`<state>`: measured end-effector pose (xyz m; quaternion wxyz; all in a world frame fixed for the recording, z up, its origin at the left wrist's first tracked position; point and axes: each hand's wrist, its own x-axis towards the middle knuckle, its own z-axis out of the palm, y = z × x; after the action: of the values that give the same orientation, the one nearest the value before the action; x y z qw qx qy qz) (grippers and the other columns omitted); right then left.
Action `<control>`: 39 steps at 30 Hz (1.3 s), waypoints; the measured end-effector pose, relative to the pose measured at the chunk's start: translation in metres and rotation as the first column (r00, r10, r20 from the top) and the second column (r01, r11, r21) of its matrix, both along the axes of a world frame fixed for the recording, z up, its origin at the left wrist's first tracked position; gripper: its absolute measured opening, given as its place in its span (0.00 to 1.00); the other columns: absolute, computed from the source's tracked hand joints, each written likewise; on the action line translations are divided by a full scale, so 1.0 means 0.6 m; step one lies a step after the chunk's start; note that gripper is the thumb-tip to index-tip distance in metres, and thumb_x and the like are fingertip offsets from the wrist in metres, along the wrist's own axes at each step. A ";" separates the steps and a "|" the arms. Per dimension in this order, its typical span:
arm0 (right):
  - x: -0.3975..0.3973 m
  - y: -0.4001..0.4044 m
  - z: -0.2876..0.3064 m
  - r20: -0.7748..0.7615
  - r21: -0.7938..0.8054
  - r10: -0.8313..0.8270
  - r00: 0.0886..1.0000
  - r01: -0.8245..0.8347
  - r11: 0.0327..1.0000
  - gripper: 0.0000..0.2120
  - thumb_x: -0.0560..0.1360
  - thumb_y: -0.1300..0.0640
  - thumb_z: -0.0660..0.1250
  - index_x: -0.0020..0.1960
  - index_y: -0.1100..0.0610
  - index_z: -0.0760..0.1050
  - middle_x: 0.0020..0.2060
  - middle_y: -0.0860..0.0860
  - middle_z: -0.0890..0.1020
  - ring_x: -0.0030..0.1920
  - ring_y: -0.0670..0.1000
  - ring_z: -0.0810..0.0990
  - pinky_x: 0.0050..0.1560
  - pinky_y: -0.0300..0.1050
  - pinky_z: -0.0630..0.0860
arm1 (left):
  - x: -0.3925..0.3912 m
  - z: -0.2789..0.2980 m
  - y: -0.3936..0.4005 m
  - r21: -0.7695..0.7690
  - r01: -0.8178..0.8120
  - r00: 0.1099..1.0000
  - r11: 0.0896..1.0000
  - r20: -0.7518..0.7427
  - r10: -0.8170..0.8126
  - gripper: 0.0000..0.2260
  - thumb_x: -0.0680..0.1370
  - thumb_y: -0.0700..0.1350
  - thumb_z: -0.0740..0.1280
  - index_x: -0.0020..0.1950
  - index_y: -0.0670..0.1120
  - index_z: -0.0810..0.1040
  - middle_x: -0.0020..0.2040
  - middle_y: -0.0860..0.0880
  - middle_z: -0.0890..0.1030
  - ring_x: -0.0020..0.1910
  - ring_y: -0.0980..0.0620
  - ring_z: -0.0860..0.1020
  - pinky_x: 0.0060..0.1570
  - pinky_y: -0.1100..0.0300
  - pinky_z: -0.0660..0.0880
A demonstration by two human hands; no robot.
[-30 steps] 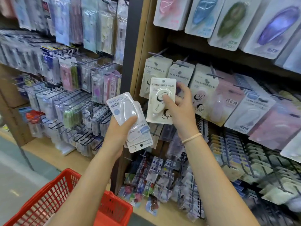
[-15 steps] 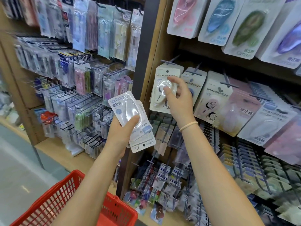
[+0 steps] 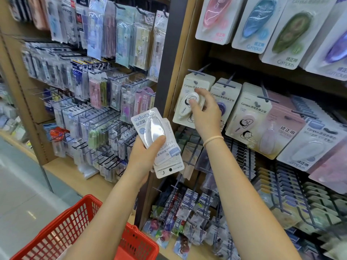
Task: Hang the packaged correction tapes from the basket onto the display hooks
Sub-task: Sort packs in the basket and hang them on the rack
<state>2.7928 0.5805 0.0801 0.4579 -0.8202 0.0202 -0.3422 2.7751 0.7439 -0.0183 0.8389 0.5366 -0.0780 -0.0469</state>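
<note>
Since the frame half a second earlier, the cream correction-tape pack (image 3: 189, 102) has settled on its display hook (image 3: 197, 73) at the far left of the wooden bay, and the right hand (image 3: 205, 111) has loosened from a grip to a light touch. Right-hand fingers (image 3: 201, 91) are slightly spread and relaxed; the fingertips rest on the pack's clear blister, and the thumb lies at the blister's lower edge. No pinch is visible.

Left hand (image 3: 144, 156) holds a small stack of packaged correction tapes (image 3: 155, 136) below and left of the hung pack, near the dark upright post (image 3: 169, 53). Its thumb presses across the front blister of the top pack; the remaining fingers are behind the stack and cannot be seen. Printing on the top pack reads upside down.

Red basket (image 3: 75, 231) sits near, at the bottom left, below the left forearm. Its contents cannot be seen from this angle.

Right of the hung pack, further cream packs (image 3: 225, 96) hang on adjacent hooks, touching edge to edge.
</note>
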 end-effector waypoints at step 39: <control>-0.190 -0.013 -0.138 0.092 0.792 0.233 0.968 -0.213 0.572 0.12 0.78 0.65 0.69 0.57 0.57 0.68 0.49 0.53 0.83 0.49 0.53 0.84 0.48 0.52 0.83 | -0.068 -0.058 -0.051 0.061 0.476 0.873 0.877 0.084 -0.480 0.30 0.71 0.36 0.75 0.72 0.44 0.72 0.63 0.42 0.84 0.61 0.42 0.83 0.54 0.49 0.83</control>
<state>2.6785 0.5726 -0.0025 0.8140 -0.5296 0.0723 -0.2274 2.7341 0.7133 -0.0529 0.7862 0.5183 -0.2476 -0.2281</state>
